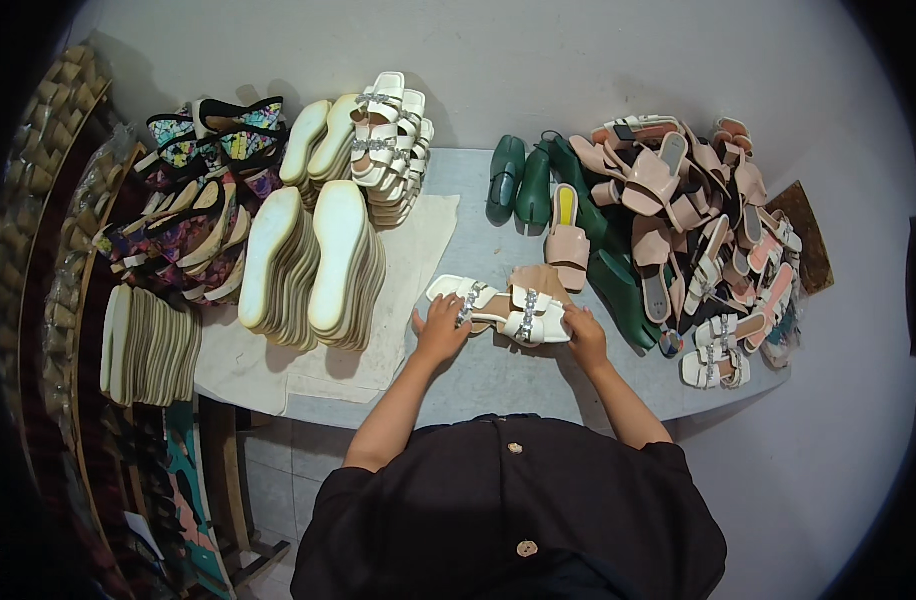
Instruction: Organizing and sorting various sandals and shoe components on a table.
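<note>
- Two white sandals (551, 325), jewelled straps upward, lie on the near middle of the surface (448, 385), right in front of the person's body; that spot probably suits both arms equally well.
- Here's the left hand (441, 332), on the near side of the left-lying sandal, fingers over by its jewelled strap, thumb spread apart. Grasping or merely steadying? Can't tell from above.
- And over on the other end, the right hand (585, 338) meets the right-lying sandal, fingers bent at its outer end; whether they've closed on it, can't tell either. One hand at each end looks like a way of managing the two together.
- Look at the forearms: both come up from the lower edge, elbows wide, angling inward, a balanced pose.
- Just behind, a brown piece (546, 279), its material unclear, and a pink mule (568, 250).
- Farther back, green shoe lasts (533, 190), then a jumbled shoe heap (668, 180) at the right, piled loosely, perhaps simply to be within reach.
- Leftward, order! Pale soles (341, 250) stacked face on face on a light sheet (430, 235), presumably to save room, with patterned shoes (193, 225) beside them.
</note>
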A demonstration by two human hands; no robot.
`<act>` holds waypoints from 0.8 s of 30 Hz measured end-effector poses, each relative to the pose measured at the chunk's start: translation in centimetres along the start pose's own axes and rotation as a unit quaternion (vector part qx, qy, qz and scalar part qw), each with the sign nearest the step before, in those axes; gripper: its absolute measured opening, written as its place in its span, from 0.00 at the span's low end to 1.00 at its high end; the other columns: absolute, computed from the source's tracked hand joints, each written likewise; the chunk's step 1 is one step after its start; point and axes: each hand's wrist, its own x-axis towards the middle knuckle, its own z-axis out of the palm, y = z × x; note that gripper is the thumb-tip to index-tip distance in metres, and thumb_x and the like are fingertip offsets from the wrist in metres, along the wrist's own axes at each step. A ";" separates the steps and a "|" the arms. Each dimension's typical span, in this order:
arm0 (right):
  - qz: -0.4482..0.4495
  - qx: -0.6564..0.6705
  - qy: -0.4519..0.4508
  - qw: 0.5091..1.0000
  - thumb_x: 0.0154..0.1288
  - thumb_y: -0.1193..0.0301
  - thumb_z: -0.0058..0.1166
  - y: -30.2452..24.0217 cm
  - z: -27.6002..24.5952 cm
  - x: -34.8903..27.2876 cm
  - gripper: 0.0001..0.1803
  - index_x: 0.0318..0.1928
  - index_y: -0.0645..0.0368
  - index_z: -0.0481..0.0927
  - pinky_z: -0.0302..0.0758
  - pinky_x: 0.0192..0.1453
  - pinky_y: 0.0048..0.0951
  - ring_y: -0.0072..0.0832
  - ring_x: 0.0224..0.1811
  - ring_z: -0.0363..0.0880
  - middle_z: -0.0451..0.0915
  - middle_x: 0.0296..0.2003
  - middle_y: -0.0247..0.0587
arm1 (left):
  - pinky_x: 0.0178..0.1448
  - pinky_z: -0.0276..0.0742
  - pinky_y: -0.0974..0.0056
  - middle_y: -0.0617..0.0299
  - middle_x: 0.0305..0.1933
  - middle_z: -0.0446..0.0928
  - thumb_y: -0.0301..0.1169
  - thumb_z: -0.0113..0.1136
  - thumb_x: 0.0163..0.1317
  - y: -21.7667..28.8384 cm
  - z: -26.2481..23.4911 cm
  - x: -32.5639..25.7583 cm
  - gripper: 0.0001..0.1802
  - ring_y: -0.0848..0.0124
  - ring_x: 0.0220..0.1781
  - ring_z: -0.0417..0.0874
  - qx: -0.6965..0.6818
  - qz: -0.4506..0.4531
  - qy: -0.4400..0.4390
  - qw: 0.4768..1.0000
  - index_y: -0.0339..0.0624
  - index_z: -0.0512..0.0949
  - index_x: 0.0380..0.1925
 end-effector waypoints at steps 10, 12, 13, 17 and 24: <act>0.031 0.032 -0.127 0.991 0.44 0.86 0.45 -2.9 1.9 -1.6 0.16 0.38 0.62 0.67 0.61 0.62 0.48 0.48 0.52 0.69 0.70 0.51 0.51 | 0.62 0.34 0.34 0.54 0.70 0.50 0.44 0.44 0.62 0.9 -0.4 -0.8 0.31 0.58 0.72 0.45 -0.005 0.009 -0.088 0.996 0.46 0.55 0.63; 0.026 0.043 -0.134 0.990 0.44 0.86 0.45 -3.4 2.3 -1.3 0.17 0.39 0.62 0.67 0.60 0.63 0.49 0.48 0.53 0.68 0.70 0.52 0.51 | 0.62 0.33 0.35 0.54 0.70 0.50 0.44 0.44 0.62 0.6 -0.2 -0.9 0.31 0.59 0.72 0.45 -0.024 0.006 -0.092 0.996 0.46 0.55 0.64; 0.036 0.046 -0.151 0.987 0.45 0.86 0.44 -3.4 2.5 -1.2 0.17 0.39 0.61 0.67 0.57 0.63 0.52 0.48 0.56 0.66 0.70 0.52 0.50 | 0.62 0.32 0.36 0.54 0.70 0.50 0.44 0.44 0.62 0.6 -0.2 -0.9 0.31 0.59 0.72 0.44 -0.042 0.005 -0.096 0.995 0.46 0.55 0.64; 0.034 0.017 -0.221 0.975 0.46 0.85 0.45 -3.0 1.8 0.5 0.18 0.41 0.59 0.68 0.47 0.65 0.59 0.46 0.63 0.59 0.69 0.53 0.47 | 0.63 0.31 0.38 0.54 0.70 0.49 0.44 0.44 0.62 -0.7 -0.4 -1.2 0.32 0.60 0.72 0.44 -0.060 0.015 -0.096 0.993 0.46 0.54 0.64; 0.123 -0.036 -0.235 0.964 0.42 0.69 0.58 -1.4 1.3 2.8 0.30 0.51 0.51 0.69 0.33 0.61 0.71 0.46 0.68 0.47 0.64 0.58 0.47 | 0.64 0.33 0.38 0.55 0.68 0.52 0.40 0.49 0.59 -2.1 -0.9 -0.3 0.33 0.60 0.71 0.47 -0.071 -0.054 0.075 0.993 0.46 0.54 0.64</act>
